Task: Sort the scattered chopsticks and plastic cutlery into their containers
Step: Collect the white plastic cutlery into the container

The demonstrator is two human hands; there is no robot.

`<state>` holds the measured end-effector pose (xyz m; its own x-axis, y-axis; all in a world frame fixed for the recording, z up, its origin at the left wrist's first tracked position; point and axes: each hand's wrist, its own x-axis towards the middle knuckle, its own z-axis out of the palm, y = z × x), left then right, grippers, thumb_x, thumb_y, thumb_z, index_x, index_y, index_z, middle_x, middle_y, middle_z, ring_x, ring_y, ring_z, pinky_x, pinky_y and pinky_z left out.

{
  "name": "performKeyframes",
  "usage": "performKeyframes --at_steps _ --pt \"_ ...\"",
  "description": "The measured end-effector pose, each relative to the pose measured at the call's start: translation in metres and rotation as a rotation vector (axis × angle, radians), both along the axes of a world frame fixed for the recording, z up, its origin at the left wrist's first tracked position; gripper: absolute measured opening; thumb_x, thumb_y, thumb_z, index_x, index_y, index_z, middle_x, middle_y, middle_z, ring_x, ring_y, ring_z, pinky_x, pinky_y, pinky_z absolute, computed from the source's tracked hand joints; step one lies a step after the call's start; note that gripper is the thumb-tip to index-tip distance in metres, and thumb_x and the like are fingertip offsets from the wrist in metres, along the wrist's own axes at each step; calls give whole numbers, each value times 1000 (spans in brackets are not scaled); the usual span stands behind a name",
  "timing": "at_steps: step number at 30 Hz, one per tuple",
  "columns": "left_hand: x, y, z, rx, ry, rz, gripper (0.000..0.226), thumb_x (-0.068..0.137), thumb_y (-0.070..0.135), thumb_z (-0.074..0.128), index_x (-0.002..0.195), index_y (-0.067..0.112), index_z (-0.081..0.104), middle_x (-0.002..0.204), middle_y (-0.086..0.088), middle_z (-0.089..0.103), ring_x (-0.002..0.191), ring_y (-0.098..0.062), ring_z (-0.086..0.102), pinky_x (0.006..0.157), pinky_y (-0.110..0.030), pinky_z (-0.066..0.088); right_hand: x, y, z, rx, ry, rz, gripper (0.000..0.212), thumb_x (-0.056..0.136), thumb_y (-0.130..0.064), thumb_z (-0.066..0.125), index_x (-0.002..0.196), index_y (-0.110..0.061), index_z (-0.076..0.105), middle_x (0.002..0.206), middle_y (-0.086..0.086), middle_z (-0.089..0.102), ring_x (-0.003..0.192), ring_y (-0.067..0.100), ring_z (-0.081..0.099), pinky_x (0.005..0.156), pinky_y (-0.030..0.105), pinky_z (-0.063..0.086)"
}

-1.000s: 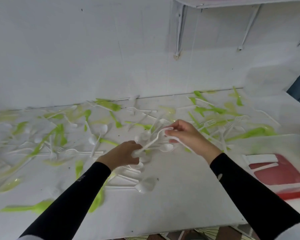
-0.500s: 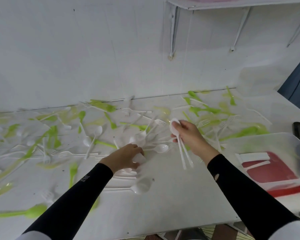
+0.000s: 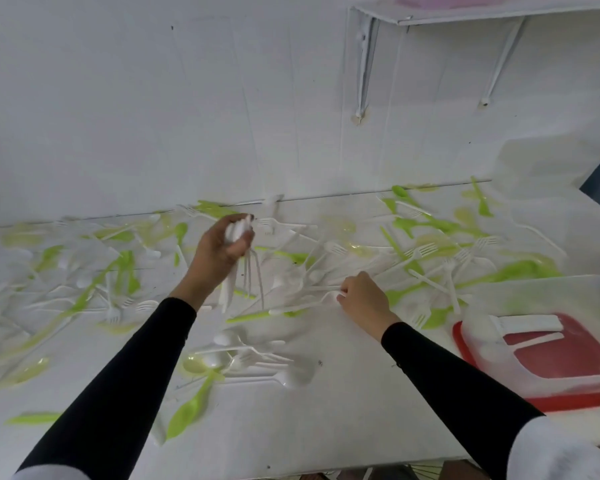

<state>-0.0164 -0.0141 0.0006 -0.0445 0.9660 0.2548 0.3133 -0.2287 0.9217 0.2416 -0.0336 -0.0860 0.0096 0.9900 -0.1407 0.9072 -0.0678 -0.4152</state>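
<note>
I see my left hand [image 3: 222,252] raised above the middle of the surface [image 3: 343,427], its fingers [image 3: 237,249] curled tight round a bundle of white cutlery [image 3: 251,275]. The heads are bunched in the fist and the thin handles hang down toward me. My right hand [image 3: 364,301] is low, just right of centre, resting on the surface. Its fingers [image 3: 343,295] are curled in and pinch the end of a long white handle [image 3: 302,308], which lies flat and points left; I cannot tell whether it belongs to a spoon or a fork. Loose forks and spoons [image 3: 419,252], green and white, are strewn from the left edge to the right along the back half of the surface, up to the wall [image 3: 153,116], many of them overlapping. A smaller cluster lies nearer the front edge between my forearms, among them a white spoon [image 3: 291,377] and a green spoon [image 3: 187,414] angled toward the front left corner. At the right edge stands a clear tub [image 3: 548,292] on a red lid [image 3: 568,403], with a few flat white pieces [image 3: 527,322] inside it. A white shelf [image 3: 499,12] on brackets is fixed to the wall above the back right corner.
</note>
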Motion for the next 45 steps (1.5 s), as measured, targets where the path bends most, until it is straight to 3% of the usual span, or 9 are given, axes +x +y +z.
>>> performKeyframes --at_steps 4,8,14,20,24,29,35,40,45 --pt "-13 2 13 -66 -458 97 9 93 25 60 100 20 63 80 7 63 68 -6 61 64 -22 50 17 9 23 156 257 -18 14 88 -19 65 80 -9 60 84 9 59 81 27 57 70 34 42" --pt "-6 0 8 -249 -776 63 19 104 25 44 111 19 61 88 -4 58 67 -13 68 62 -25 57 32 14 59 316 283 115 15 90 -23 68 94 -9 71 84 -2 61 77 18 56 70 29 42" --pt "44 -13 1 -461 -678 -114 19 104 23 44 110 21 62 88 -10 60 49 -16 52 53 -26 52 42 8 105 638 -54 477 12 90 -28 68 98 -23 75 91 -3 65 90 20 60 60 30 46" --pt "116 -32 9 -516 -514 -440 35 89 22 68 120 10 57 91 -2 67 65 -10 59 55 -22 49 41 2 120 740 -156 657 10 77 -15 77 86 -19 75 78 1 62 75 25 60 48 30 46" --pt "147 -31 13 -482 -416 -506 41 85 1 70 122 11 56 88 3 63 73 -10 59 61 -22 50 70 -6 131 511 45 480 22 89 -30 68 108 -20 67 96 -1 67 93 18 61 75 34 49" --pt "181 -33 27 -460 -432 -390 30 95 -1 57 120 17 58 99 -7 67 82 -26 72 62 -26 55 107 -12 139 480 636 156 16 84 -27 76 86 -18 63 79 -12 64 61 3 56 61 18 44" --pt "251 -34 46 -281 -708 -387 33 89 10 63 120 20 61 95 3 70 76 -13 63 67 -25 55 149 -18 143 254 1103 -87 15 86 -21 74 89 -17 60 76 6 62 67 14 55 54 22 44" --pt "310 -40 61 -258 -778 -513 50 81 8 66 128 20 57 109 -7 68 103 -18 67 85 -27 55 183 -22 155 232 1246 -125 11 87 -18 73 87 -12 63 76 1 64 67 11 60 61 22 50" --pt "360 -44 65 -250 -834 -460 45 76 3 69 119 13 60 109 -11 65 97 -18 68 82 -27 56 217 -24 153 29 1317 -224 41 83 -42 75 107 -16 55 111 7 65 86 15 69 75 32 59"
